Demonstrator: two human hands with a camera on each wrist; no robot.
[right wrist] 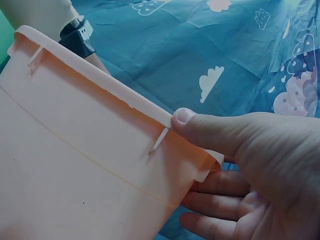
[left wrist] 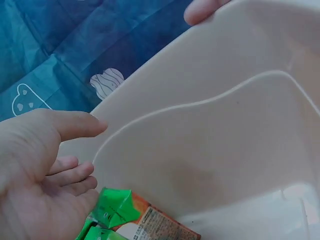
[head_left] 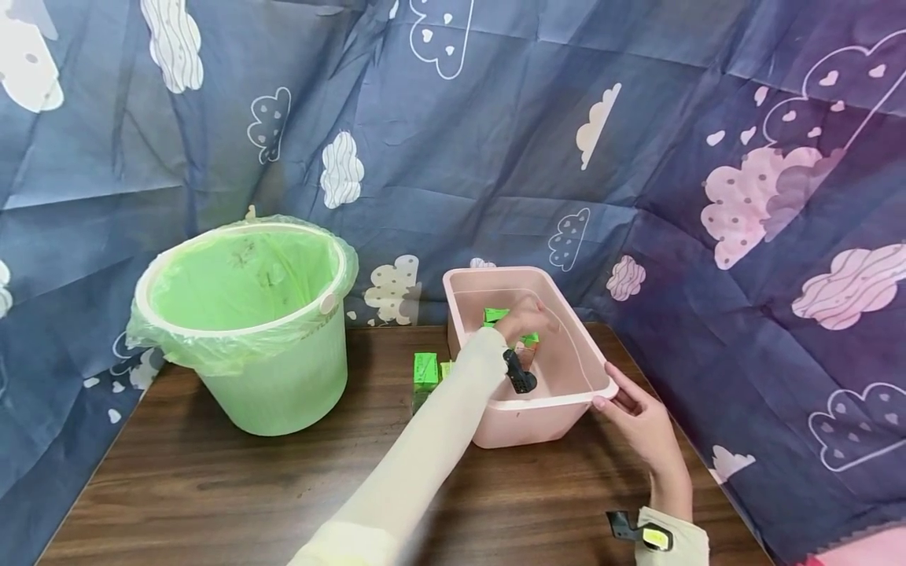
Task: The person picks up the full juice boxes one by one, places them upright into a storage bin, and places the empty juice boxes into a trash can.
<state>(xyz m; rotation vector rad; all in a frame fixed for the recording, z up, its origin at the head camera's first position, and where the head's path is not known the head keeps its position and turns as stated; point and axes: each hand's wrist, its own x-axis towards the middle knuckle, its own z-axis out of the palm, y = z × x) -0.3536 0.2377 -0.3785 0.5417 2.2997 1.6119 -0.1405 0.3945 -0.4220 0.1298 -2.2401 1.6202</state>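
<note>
A pink plastic bin (head_left: 524, 424) stands on the table at right of centre. Inside it is my left hand (head_left: 527, 316), above small drink cartons with green tops (head_left: 495, 316). The left wrist view shows this hand's fingers loosely bent beside a carton (left wrist: 117, 207) with an orange printed side; nothing is visibly held. At the bin's near right corner, my right hand (head_left: 644, 424) grips the rim. In the right wrist view, its thumb (right wrist: 200, 125) lies on the rim and the other fingers are at the corner's side. My left forearm hides part of the bin.
On the left stands a large green bucket (head_left: 283, 393) lined with a translucent bag (head_left: 233, 346). Between bucket and bin, a green-topped carton (head_left: 425, 369) rests on the wooden table (head_left: 233, 495). A dark blue cloud-patterned cloth (head_left: 460, 157) hangs behind and along the right.
</note>
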